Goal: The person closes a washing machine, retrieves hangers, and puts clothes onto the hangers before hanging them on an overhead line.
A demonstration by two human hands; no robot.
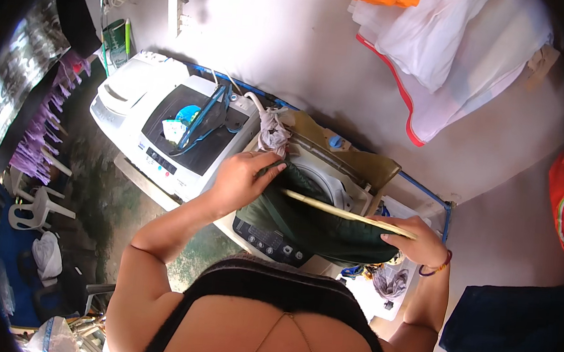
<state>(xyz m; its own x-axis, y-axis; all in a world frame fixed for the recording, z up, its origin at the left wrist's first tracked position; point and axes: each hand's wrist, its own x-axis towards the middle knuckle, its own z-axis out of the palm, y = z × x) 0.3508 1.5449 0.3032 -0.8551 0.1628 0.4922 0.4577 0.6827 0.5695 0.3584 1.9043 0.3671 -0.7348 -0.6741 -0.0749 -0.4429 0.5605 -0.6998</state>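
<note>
A dark green garment (303,223) hangs stretched between my two hands over a top-loading washing machine (271,243) with its lid raised. My left hand (249,178) pinches the garment's upper left edge between thumb and fingers. At its other end, my right hand (415,238) grips the edge together with a thin pale stick (349,213), which lies across the garment, its left tip near the cloth's middle. Part of the machine's round drum opening (320,174) shows behind the cloth; the rest is hidden.
A second washing machine (195,128) at the left bears a blue-and-black hanger-like item and small packets. Beyond it is a white appliance (129,87). A white plastic container (387,301) with cloths stands at right. White cloths (438,54) hang above; a dark blue cloth (500,326) hangs at right.
</note>
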